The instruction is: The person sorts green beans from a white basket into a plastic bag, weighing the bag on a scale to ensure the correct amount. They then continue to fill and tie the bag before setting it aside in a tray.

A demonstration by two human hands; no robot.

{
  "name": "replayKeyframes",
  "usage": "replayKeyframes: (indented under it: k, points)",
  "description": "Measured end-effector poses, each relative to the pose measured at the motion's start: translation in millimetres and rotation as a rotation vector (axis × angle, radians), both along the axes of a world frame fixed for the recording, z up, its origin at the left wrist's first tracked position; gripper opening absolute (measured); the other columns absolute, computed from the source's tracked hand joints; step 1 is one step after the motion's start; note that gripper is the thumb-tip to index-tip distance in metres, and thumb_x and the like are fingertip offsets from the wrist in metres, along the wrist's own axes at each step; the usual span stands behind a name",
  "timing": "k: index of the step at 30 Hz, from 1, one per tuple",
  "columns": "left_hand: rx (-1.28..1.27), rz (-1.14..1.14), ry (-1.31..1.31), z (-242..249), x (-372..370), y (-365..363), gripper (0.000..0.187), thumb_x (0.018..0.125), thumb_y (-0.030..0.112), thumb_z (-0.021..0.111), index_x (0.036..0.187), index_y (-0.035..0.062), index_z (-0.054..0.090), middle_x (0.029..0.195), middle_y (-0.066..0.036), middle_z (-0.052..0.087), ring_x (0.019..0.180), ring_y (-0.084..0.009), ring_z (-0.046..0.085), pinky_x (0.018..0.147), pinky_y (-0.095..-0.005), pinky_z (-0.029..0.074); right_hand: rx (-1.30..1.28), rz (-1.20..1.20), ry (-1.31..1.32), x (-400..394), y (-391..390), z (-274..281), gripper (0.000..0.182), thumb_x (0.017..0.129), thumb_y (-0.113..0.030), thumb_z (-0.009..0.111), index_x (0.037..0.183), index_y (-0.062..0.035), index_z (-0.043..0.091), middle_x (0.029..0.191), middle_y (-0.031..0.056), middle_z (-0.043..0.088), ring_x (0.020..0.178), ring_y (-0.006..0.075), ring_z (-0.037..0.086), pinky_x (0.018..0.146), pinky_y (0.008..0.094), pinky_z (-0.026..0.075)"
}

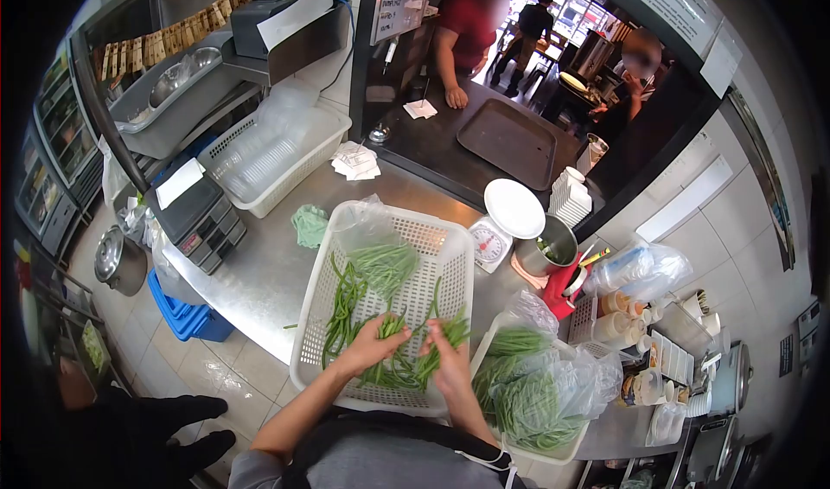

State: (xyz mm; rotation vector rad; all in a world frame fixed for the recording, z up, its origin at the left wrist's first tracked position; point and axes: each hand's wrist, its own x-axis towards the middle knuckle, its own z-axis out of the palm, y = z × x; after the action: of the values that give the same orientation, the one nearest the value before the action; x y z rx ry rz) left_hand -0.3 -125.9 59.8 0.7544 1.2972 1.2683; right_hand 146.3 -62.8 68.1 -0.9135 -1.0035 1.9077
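Both my hands are over a white perforated basket (309, 312) on the steel counter. Loose green beans (343, 303) lie across its bottom, and a clear plastic bag of green beans (385, 262) rests toward its far end. My left hand (376, 344) is closed on some green beans, left of my right hand. With its fingers curled, my right hand (448, 359) grips a bunch of green beans near the basket's right side. The two hands are slightly apart.
A second basket (553, 454) with bagged green beans stands at the right. Beyond are a scale (489, 242), a metal pot (558, 240) and a dark tray (506, 143). A green cloth (309, 225) lies left. People stand past the pass-through; another person's dark-clothed legs show lower left.
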Motion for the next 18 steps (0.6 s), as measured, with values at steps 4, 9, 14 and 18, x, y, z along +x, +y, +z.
replayKeyframes:
  k: [4, 9, 14, 18]
  points:
    - [0.042, 0.142, -0.080, 3.2, 20.6, 12.9, 0.024, 0.084, 0.024, 0.062, 0.095, 0.0042, 0.055, 0.066, 0.004, 0.050, 0.053, -0.0031, 0.041, 0.046, -0.0187, 0.032, -0.191, 0.031, 0.072, -20.0, -22.9, -20.4, 0.026, 0.090, -0.017, 0.054, 0.111, -0.0037, 0.052, 0.094, 0.0030, 0.056, 0.080, 0.0131, 0.054, 0.069, 0.0272, 0.045]
    - [-0.007, 0.272, -0.225, -23.8, 49.7, 19.0, 0.043, 0.087, 0.033, 0.057, 0.112, -0.0005, 0.047, 0.097, -0.010, 0.053, 0.092, -0.0172, 0.049, 0.083, -0.0310, 0.040, -0.359, 0.002, 0.178, -20.5, -24.9, -42.7, 0.035, 0.092, -0.021, 0.049, 0.123, -0.0050, 0.044, 0.116, 0.0054, 0.051, 0.104, 0.0156, 0.050, 0.087, 0.0294, 0.042]
    - [-0.201, 0.266, 0.022, -12.2, 49.6, 21.4, 0.066, 0.090, 0.051, 0.038, 0.127, -0.0036, 0.035, 0.123, -0.018, 0.038, 0.117, -0.0235, 0.034, 0.101, -0.0321, 0.023, -0.478, 0.034, 0.305, -21.3, -25.2, -17.6, 0.039, 0.091, -0.023, 0.052, 0.125, -0.0057, 0.042, 0.121, 0.0054, 0.049, 0.109, 0.0165, 0.047, 0.090, 0.0319, 0.040]
    - [-0.094, 0.225, -0.428, 33.0, 43.3, 14.9, 0.082, 0.088, 0.058, 0.033, 0.137, -0.0054, 0.016, 0.145, -0.019, 0.013, 0.135, -0.0247, 0.011, 0.109, -0.0322, 0.009, -0.325, 0.022, 0.193, -23.7, -27.5, -17.6, 0.043, 0.085, -0.016, 0.061, 0.123, -0.0054, 0.044, 0.120, 0.0057, 0.050, 0.110, 0.0172, 0.047, 0.091, 0.0326, 0.041]
